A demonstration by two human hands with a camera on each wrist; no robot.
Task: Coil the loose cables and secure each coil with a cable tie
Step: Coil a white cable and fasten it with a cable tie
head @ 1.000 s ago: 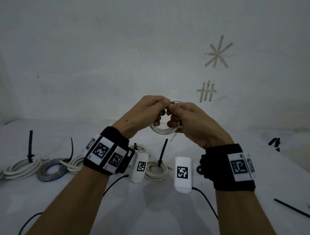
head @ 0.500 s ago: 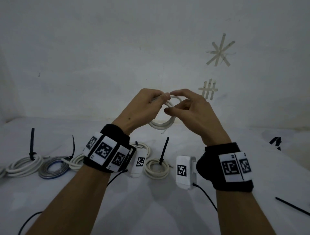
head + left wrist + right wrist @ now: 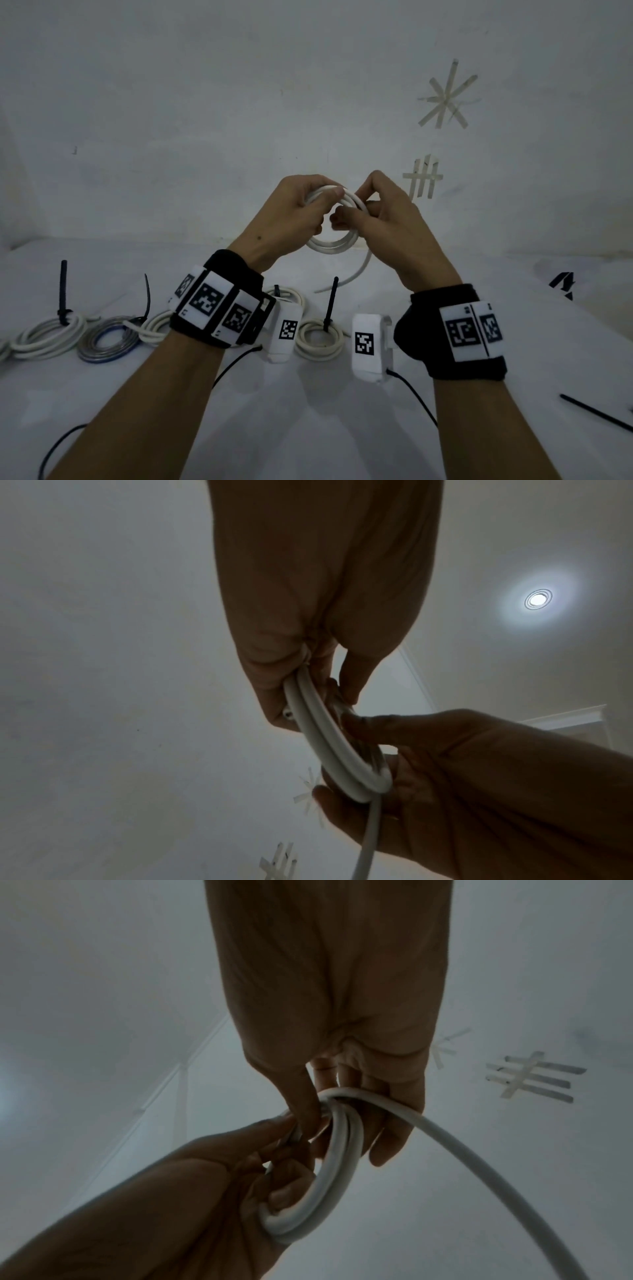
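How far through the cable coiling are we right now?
Done: several tied coils lie on the white table, like the white coil with an upright black cable tie. In hand: the left hand and right hand hold a white cable coil with a loose tail hanging. Left: finish it and use the loose black cable tie.

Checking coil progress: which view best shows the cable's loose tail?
The right wrist view: the loose tail leaves the white coil and runs unobstructed to the frame corner. The head view shows a short curve of it; the left wrist view only a short stretch.
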